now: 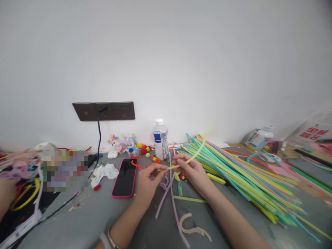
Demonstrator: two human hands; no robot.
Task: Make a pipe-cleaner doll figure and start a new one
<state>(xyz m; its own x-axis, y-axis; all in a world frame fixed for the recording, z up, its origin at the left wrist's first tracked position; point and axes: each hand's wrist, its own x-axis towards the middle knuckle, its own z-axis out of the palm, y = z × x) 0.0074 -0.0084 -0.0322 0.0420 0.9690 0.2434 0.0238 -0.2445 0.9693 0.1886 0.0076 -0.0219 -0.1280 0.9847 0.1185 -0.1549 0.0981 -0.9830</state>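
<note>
Behind the grey, smooth-topped counter (98, 218) rises a plain white wall (207, 69) bearing a black rectangular socket panel (114, 110). Above the counter, the left hand (149, 178) pinches a pale yellow, fuzzy pipe cleaner (197, 152) near one end, its fingers narrow; the right hand (192, 173) holds the same piece just beside, fingers closed around it, the free length slanting up to the right. Long lilac fuzzy strips (175, 209) run beneath both hands; whether any finger touches them, I cannot tell. Right of the hands lies a thick bundle of multicoloured pipe cleaners (241, 180); to their left, a black-screened phone in a pink case (125, 178). Behind stands a clear, white-capped plastic bottle (160, 140).
</note>
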